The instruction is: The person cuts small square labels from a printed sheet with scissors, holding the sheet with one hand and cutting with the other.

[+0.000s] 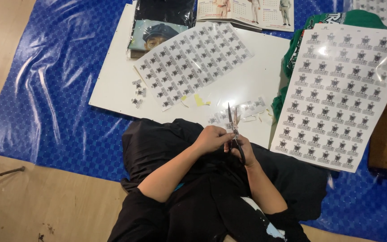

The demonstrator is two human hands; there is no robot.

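The right hand (242,148) gripped scissors (234,130); the left hand's (211,138) fingers pinched a small sticker strip (234,127) near the white board's (113,89) front edge, best held steady.

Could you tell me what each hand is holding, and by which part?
Right hand holds scissors by the handle loops; left hand pinches a small sticker piece by its edge.

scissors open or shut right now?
Open, slightly. The scissors in the right hand show two blades parted into a narrow V, tips pointing away; the left hand holds a small sticker piece there.
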